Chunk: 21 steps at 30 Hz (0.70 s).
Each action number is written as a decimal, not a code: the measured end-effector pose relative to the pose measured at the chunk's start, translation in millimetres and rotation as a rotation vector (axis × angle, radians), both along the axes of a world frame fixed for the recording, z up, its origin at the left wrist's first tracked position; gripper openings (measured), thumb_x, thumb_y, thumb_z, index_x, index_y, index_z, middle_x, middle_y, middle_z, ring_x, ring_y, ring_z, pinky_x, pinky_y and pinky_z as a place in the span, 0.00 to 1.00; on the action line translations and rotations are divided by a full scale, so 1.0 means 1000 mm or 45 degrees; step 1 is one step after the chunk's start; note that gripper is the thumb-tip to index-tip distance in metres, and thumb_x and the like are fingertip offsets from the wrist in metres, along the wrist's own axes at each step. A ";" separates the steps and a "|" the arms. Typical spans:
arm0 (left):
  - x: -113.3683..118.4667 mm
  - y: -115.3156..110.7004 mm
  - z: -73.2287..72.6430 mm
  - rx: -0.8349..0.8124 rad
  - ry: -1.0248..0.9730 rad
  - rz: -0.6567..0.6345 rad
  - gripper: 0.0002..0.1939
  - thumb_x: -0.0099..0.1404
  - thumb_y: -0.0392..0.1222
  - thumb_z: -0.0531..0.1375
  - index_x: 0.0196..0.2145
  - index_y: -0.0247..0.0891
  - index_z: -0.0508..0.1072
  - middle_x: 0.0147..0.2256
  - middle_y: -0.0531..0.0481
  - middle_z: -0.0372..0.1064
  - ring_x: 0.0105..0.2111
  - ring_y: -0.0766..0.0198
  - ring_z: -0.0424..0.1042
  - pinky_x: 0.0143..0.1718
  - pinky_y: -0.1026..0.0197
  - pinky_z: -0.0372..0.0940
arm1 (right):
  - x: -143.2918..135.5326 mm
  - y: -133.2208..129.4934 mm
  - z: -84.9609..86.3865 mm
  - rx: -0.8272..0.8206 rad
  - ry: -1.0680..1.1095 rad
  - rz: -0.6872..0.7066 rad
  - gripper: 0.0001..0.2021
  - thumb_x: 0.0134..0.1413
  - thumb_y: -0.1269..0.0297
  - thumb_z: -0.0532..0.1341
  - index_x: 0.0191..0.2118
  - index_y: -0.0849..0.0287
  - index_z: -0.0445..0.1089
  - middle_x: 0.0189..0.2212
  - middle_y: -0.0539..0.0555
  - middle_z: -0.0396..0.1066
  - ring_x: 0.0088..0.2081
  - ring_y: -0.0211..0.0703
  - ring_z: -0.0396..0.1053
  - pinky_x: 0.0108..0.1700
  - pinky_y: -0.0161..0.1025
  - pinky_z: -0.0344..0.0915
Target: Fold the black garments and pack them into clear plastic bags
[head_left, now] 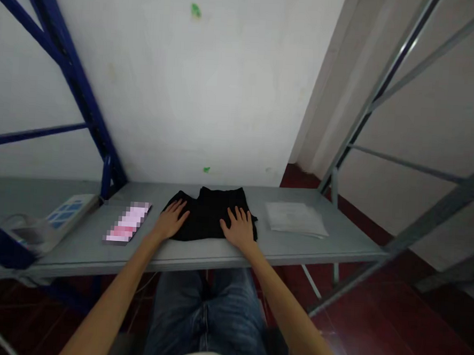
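Note:
A black cloth item (206, 216), apparently a garment, lies spread on the grey shelf (289, 250). My left hand (171, 220) rests flat on its left part with the fingers apart. On its right part lies my right hand (238, 228), palm down, fingers spread. Neither hand grips the fabric. To the left of the cloth is a phone (129, 223) with a blurred pink and white screen. A stack of flat white packets or sheets (296, 218) sits to the right of the cloth.
A white power strip (68, 218) with blue markings and a cable lies at the far left. Blue metal posts (81, 93) rise on the left, grey posts (373, 105) on the right. A white wall (202, 89) stands behind the shelf.

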<state>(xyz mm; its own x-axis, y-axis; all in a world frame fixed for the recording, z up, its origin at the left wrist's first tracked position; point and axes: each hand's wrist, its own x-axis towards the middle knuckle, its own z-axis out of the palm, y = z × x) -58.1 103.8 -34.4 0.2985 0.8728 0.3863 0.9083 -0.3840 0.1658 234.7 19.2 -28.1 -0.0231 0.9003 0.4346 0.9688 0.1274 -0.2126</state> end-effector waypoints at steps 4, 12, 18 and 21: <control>0.003 -0.007 0.000 0.068 0.023 -0.016 0.32 0.76 0.54 0.45 0.68 0.33 0.65 0.70 0.38 0.59 0.71 0.47 0.56 0.67 0.42 0.61 | -0.001 0.000 0.001 -0.016 0.008 -0.006 0.32 0.71 0.45 0.53 0.70 0.60 0.63 0.70 0.65 0.59 0.72 0.60 0.54 0.72 0.57 0.40; 0.022 -0.034 0.033 0.216 0.222 -0.061 0.25 0.73 0.41 0.49 0.61 0.32 0.73 0.61 0.32 0.70 0.64 0.42 0.67 0.65 0.40 0.61 | -0.002 -0.003 0.005 -0.053 0.013 0.002 0.32 0.71 0.46 0.52 0.71 0.60 0.62 0.71 0.66 0.58 0.72 0.61 0.52 0.72 0.56 0.39; 0.057 -0.061 0.068 0.293 0.186 -0.102 0.26 0.64 0.26 0.49 0.53 0.39 0.78 0.50 0.40 0.77 0.53 0.48 0.73 0.66 0.42 0.57 | -0.002 -0.003 0.008 -0.063 0.021 -0.006 0.31 0.71 0.48 0.53 0.71 0.60 0.62 0.71 0.65 0.57 0.72 0.60 0.52 0.73 0.57 0.37; 0.075 -0.050 0.081 0.281 0.072 -0.096 0.25 0.64 0.26 0.49 0.51 0.40 0.77 0.48 0.41 0.76 0.52 0.48 0.73 0.68 0.41 0.55 | -0.002 -0.004 0.009 -0.065 0.024 0.013 0.31 0.71 0.49 0.53 0.72 0.62 0.60 0.71 0.67 0.56 0.73 0.61 0.52 0.73 0.59 0.38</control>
<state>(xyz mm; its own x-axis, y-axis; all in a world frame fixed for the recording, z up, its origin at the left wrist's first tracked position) 17.1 53.6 46.2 0.3866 0.7434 0.5458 0.8810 -0.4727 0.0198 232.5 14.8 -18.6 -0.0248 0.9212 0.3883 0.9632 0.1260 -0.2375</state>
